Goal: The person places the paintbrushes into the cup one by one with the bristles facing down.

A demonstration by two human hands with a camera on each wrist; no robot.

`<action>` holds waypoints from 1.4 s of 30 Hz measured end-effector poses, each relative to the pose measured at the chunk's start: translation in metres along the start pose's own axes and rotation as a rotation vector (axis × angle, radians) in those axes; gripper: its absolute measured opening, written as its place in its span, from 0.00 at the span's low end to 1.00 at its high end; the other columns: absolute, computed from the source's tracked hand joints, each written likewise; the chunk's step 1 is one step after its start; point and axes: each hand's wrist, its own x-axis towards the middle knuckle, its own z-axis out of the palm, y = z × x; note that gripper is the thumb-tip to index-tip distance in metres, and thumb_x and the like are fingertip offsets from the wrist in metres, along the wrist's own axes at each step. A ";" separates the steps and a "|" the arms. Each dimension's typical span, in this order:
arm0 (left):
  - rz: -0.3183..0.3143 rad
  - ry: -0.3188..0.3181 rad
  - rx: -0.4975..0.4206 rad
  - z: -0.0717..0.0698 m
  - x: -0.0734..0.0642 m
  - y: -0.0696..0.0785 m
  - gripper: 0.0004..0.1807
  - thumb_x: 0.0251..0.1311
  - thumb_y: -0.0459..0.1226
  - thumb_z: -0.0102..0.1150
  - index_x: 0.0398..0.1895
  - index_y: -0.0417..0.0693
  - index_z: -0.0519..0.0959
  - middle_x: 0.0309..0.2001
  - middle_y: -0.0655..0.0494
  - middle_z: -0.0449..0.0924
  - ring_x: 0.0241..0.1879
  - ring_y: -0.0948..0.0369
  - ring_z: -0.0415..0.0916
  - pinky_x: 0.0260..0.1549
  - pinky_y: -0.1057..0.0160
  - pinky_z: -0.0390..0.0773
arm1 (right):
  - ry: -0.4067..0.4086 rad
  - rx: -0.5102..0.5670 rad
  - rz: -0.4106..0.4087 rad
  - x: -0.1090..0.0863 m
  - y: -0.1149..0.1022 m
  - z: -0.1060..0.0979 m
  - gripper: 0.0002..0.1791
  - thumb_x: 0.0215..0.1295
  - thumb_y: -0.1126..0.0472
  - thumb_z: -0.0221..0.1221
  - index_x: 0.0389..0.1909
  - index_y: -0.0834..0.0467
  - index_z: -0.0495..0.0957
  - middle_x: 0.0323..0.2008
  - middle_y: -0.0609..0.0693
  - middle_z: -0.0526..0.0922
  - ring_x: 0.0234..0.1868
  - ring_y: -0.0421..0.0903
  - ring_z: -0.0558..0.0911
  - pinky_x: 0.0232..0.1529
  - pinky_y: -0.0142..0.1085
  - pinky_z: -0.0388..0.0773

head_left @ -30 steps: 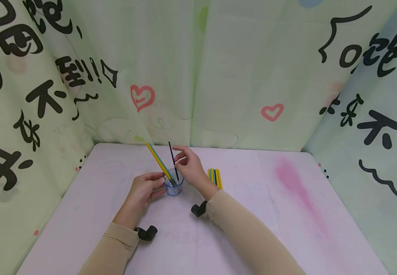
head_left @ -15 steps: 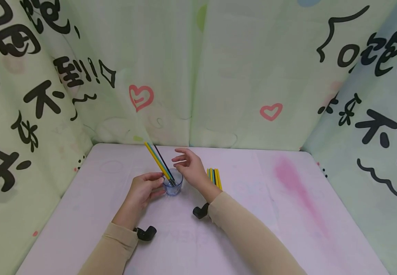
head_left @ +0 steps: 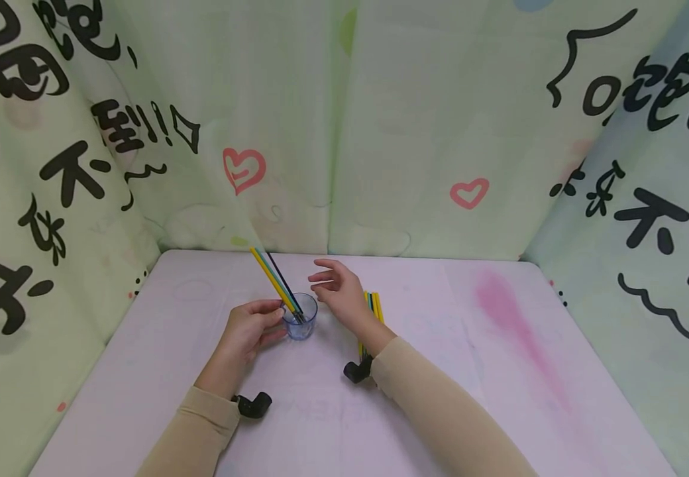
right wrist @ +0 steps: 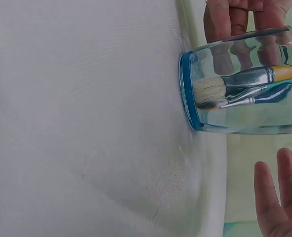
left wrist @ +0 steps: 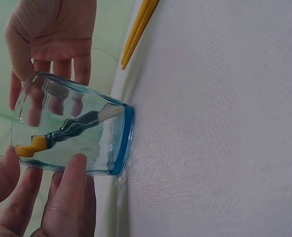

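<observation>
My left hand (head_left: pixel 255 326) grips the side of a clear, blue-tinted glass cup (head_left: pixel 300 330), thumb near the rim and fingers along the wall. Inside lean several paintbrushes (head_left: pixel 269 273), with yellow, teal and dark handles slanting up to the left. Their bristles (right wrist: pixel 210 91) point down near the cup's blue base in the right wrist view. To the right of the cup, my right hand (head_left: pixel 344 295) hovers with relaxed fingers, holding nothing. More paintbrushes (head_left: pixel 378 306) lie on the table, partly covered by the right wrist.
A pale pink cloth covers the table (head_left: pixel 440 371), with a darker pink streak (head_left: pixel 511 311) on the right. Printed curtains (head_left: pixel 404 132) stand around the back and sides. Each wrist carries a black camera mount (head_left: pixel 254 404).
My right hand released the dark-handled paintbrush, which now leans left beside the others in the cup. That hand then moved right, away from the cup. The left hand stayed put.
</observation>
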 end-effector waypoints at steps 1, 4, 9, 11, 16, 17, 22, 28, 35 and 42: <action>-0.002 0.001 0.001 0.000 0.000 0.000 0.20 0.73 0.32 0.67 0.66 0.39 0.82 0.60 0.39 0.82 0.44 0.59 0.87 0.54 0.52 0.91 | 0.002 0.004 0.004 -0.001 0.001 -0.001 0.31 0.71 0.74 0.62 0.73 0.53 0.75 0.57 0.64 0.88 0.57 0.59 0.89 0.55 0.43 0.92; -0.004 0.000 0.003 0.000 0.000 -0.001 0.20 0.73 0.32 0.66 0.66 0.39 0.82 0.59 0.40 0.82 0.45 0.58 0.87 0.54 0.53 0.91 | 0.011 0.016 0.015 -0.002 0.002 -0.004 0.31 0.71 0.74 0.62 0.73 0.53 0.75 0.58 0.64 0.88 0.56 0.58 0.90 0.53 0.42 0.93; -0.005 -0.001 0.004 0.000 0.000 -0.001 0.20 0.73 0.31 0.66 0.66 0.38 0.82 0.58 0.41 0.82 0.45 0.58 0.87 0.54 0.53 0.92 | 0.012 0.039 0.037 -0.006 0.001 -0.009 0.31 0.72 0.73 0.63 0.74 0.52 0.75 0.58 0.63 0.87 0.57 0.59 0.89 0.53 0.43 0.93; -0.006 0.000 0.000 0.000 -0.001 0.000 0.20 0.73 0.31 0.66 0.66 0.38 0.82 0.58 0.41 0.82 0.44 0.58 0.87 0.53 0.53 0.92 | 0.012 0.049 0.039 -0.007 0.001 -0.011 0.31 0.72 0.72 0.63 0.74 0.53 0.74 0.58 0.64 0.87 0.57 0.61 0.89 0.52 0.44 0.93; -0.007 -0.001 -0.007 0.000 -0.001 0.000 0.21 0.73 0.31 0.66 0.66 0.38 0.82 0.57 0.42 0.82 0.43 0.58 0.87 0.53 0.54 0.92 | 0.005 0.069 0.043 -0.012 -0.002 -0.016 0.30 0.72 0.72 0.64 0.73 0.54 0.75 0.59 0.67 0.86 0.55 0.59 0.89 0.50 0.43 0.94; -0.007 0.001 -0.007 -0.001 -0.001 0.000 0.21 0.72 0.31 0.66 0.66 0.38 0.82 0.57 0.42 0.82 0.43 0.58 0.87 0.53 0.54 0.92 | 0.003 0.070 0.046 -0.013 -0.002 -0.016 0.30 0.72 0.71 0.64 0.73 0.53 0.75 0.59 0.66 0.86 0.55 0.58 0.89 0.50 0.43 0.94; -0.005 -0.003 -0.009 -0.002 0.000 -0.001 0.20 0.72 0.31 0.66 0.66 0.38 0.82 0.55 0.44 0.82 0.43 0.59 0.87 0.52 0.55 0.92 | -0.004 0.069 0.072 -0.019 -0.004 -0.021 0.31 0.71 0.71 0.65 0.73 0.52 0.75 0.61 0.67 0.85 0.55 0.56 0.89 0.49 0.42 0.94; 0.008 -0.014 -0.016 -0.002 0.000 -0.001 0.20 0.73 0.30 0.65 0.65 0.36 0.81 0.53 0.44 0.81 0.42 0.61 0.87 0.52 0.54 0.92 | -0.008 0.081 0.102 -0.023 -0.007 -0.026 0.32 0.72 0.70 0.66 0.74 0.51 0.74 0.62 0.67 0.84 0.59 0.62 0.88 0.52 0.46 0.94; 0.019 -0.011 -0.013 -0.001 -0.002 -0.001 0.20 0.72 0.29 0.65 0.66 0.35 0.81 0.51 0.45 0.82 0.42 0.61 0.87 0.53 0.52 0.92 | -0.009 0.082 0.119 -0.027 -0.012 -0.032 0.31 0.72 0.71 0.65 0.74 0.50 0.74 0.62 0.66 0.84 0.58 0.58 0.88 0.53 0.46 0.93; 0.016 -0.009 -0.008 -0.001 0.000 0.000 0.20 0.73 0.29 0.65 0.65 0.36 0.81 0.52 0.45 0.82 0.43 0.61 0.86 0.52 0.54 0.92 | 0.010 0.041 0.132 -0.031 -0.012 -0.042 0.31 0.73 0.69 0.66 0.73 0.47 0.75 0.63 0.64 0.84 0.57 0.54 0.89 0.51 0.43 0.93</action>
